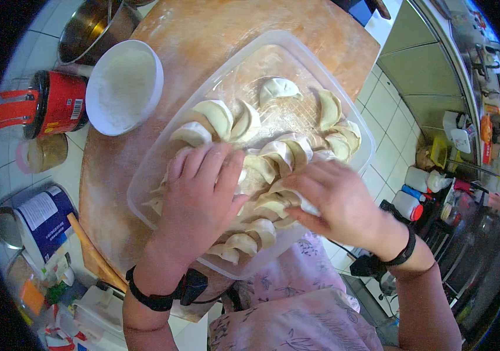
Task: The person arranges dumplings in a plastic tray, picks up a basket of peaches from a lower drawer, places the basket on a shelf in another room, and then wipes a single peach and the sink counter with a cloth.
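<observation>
A shallow translucent plastic container (276, 39) lies on the floured wooden board in front of me, holding many pleated dumplings. Palm down over its left side, my left hand (206, 188) covers several of them; whether its fingers grip one is hidden. Slightly blurred, my right hand (329, 199) curls over the near right side, with a dumpling (296, 195) between its thumb and fingers. Beside that thumb lies another dumpling (272, 205). A curved row of dumplings (276, 153) crosses the middle, and a single dumpling (280, 90) sits farther back.
At the left edge of the wooden board (114, 188) stands a white bowl of flour (125, 87). Beyond it are a metal pot (96, 30), a red canister (63, 103) and a lidded jar (48, 153). A wooden rod (94, 252) leans at the lower left.
</observation>
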### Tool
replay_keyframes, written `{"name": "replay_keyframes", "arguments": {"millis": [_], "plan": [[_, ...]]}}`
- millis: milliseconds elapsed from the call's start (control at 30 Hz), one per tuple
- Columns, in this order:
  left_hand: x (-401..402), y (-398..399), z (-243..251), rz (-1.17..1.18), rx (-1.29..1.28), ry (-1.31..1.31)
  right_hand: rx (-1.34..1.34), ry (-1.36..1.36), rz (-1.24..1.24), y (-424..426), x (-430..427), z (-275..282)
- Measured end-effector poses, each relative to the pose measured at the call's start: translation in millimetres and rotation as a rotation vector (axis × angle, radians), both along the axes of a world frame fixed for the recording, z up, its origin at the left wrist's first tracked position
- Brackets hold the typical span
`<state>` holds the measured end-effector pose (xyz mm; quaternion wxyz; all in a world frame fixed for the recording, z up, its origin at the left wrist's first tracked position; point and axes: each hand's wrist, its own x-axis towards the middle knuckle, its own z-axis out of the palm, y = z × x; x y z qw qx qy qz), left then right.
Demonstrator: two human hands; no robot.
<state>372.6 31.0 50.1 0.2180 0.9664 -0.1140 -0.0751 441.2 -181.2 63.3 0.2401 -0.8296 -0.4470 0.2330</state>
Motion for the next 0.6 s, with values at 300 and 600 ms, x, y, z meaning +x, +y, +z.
{"name": "replay_keyframes", "arguments": {"millis": [300, 600], "plan": [[-19.2, -2.7, -9.9, -0.252, -0.06, -0.085, -0.077, -0.224, -0.012, 23.3, -45.6, -26.2], [-14.4, -11.7, -6.4, -0.525, 0.352, -0.171, -0.07, -0.162, 0.0, 23.0, -45.7, -33.6]]}}
